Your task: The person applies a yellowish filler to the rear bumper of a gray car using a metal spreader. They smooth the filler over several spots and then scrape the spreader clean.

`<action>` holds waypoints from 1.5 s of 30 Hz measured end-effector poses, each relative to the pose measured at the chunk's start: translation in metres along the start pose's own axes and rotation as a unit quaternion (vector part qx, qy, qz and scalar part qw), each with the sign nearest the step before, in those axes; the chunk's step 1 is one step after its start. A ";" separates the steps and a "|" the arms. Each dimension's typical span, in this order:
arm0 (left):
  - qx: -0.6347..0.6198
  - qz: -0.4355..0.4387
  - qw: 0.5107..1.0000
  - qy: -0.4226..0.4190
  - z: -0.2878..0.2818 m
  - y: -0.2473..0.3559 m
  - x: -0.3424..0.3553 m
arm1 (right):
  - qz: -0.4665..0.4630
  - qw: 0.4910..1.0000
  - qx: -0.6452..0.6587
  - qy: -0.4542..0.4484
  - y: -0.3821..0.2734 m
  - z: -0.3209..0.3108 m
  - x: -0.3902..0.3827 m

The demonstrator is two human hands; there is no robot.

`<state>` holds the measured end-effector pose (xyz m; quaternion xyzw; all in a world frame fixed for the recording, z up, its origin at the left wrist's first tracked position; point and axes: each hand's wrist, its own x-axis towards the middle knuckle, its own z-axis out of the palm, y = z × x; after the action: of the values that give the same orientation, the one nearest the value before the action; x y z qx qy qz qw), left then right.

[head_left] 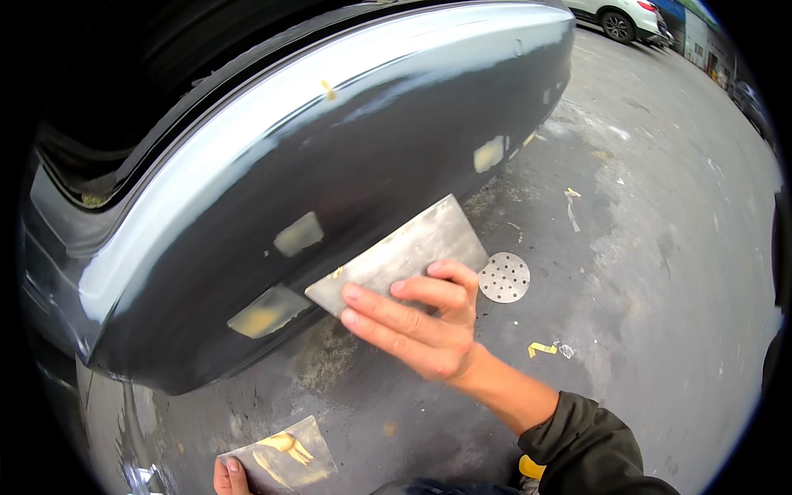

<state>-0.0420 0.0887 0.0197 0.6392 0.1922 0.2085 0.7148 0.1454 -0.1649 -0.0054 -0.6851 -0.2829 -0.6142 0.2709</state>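
Note:
My right hand grips a flat metal putty spreader, fingers spread over its face and the thumb hidden behind. The spreader's far edge lies over the lower part of a dark grey car body panel; whether it touches the panel I cannot tell. At the bottom left, my left hand pinches the corner of a thin flat plate bearing smears of yellowish body filler. Filler patches mark the panel: one left of the spreader, another above it, and a third farther right.
On the grey floor lie a round perforated sanding disc, a yellow tape scrap and a pale strip. Something yellow shows beside my right sleeve. A white car stands at the far right.

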 end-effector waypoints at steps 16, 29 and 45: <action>0.257 0.088 0.955 -0.120 0.023 -0.016 -0.008 | 0.385 0.576 0.679 -0.242 -0.056 -0.057 -0.047; 0.084 0.084 0.993 -0.026 0.019 -0.007 -0.004 | 0.377 0.673 0.519 -0.368 -0.034 -0.065 -0.089; 0.095 0.013 0.995 -0.014 0.016 0.010 -0.022 | 0.181 0.943 0.176 -0.218 0.128 -0.094 0.072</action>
<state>-0.0525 0.0638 0.0312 0.7096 0.1928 0.1898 0.6505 0.1791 -0.3176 0.0724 -0.7833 -0.3095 -0.3306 0.4258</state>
